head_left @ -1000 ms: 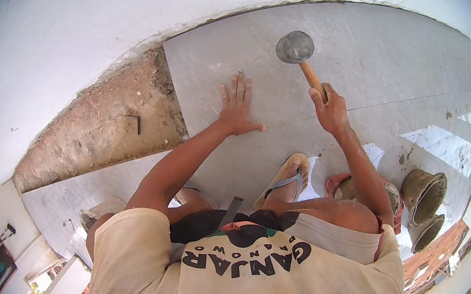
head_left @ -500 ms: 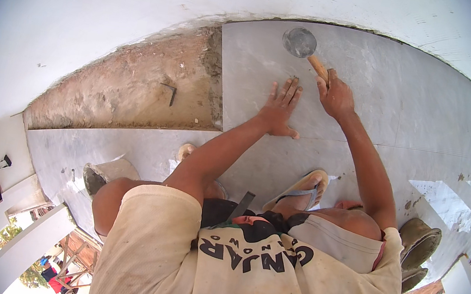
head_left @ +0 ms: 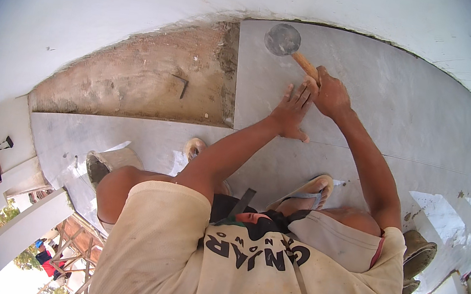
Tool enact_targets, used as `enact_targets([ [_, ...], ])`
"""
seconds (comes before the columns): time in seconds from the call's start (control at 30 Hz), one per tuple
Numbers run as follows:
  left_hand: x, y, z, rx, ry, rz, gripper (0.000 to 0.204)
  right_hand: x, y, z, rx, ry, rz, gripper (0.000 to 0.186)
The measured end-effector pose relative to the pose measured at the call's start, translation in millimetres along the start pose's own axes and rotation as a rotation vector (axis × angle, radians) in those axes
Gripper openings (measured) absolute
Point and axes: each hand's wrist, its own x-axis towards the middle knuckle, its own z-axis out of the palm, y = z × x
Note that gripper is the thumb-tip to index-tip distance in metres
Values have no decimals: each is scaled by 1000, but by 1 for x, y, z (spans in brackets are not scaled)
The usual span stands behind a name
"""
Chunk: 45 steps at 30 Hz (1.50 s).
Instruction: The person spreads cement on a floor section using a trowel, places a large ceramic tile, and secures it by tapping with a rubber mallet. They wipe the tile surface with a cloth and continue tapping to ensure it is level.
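A thin, dark L-shaped piece (head_left: 184,87), perhaps metal, lies on rough brown earth (head_left: 118,79). A mud-caked pale bucket (head_left: 118,159) sits at left, a cement-crusted brownish bucket (head_left: 416,247) at right; a white plastered wall (head_left: 147,2) stands ahead.

The round mallet head (head_left: 282,39) is dark grey, its wooden handle (head_left: 305,65) orange-brown, the flat tiles (head_left: 370,88) streaky grey.

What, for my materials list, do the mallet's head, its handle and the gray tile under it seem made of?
Mallet head: probably rubber, given its dark gray, matte, scuffed face.
Handle: wood, it seems, from the tan-orange colour; any varnish is hard to tell.
Tile: likely ceramic or porcelain, smooth with faint cloudy marks; the picture cannot settle which.
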Motion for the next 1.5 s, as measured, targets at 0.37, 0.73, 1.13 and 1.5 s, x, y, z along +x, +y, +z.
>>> enact_targets([
  [0.37, -2, 7, -13, -17, -68, 1, 129, 8, -21, -14, -44, -40, 84, 42],
  [0.73, -3, 4, -4, -25, 19, 15, 130, 13, -24, -28, -32, -88, 108, 41],
  [1.13, 0, 4, -8, 4, -14, -9, 134, -10, 9, -31, -39, 153, 156, 41],
  [1.5, 7, 6, -10, 6, -59, -25, 139, -80, 71, -33, -26, 319, 323, 35],
])
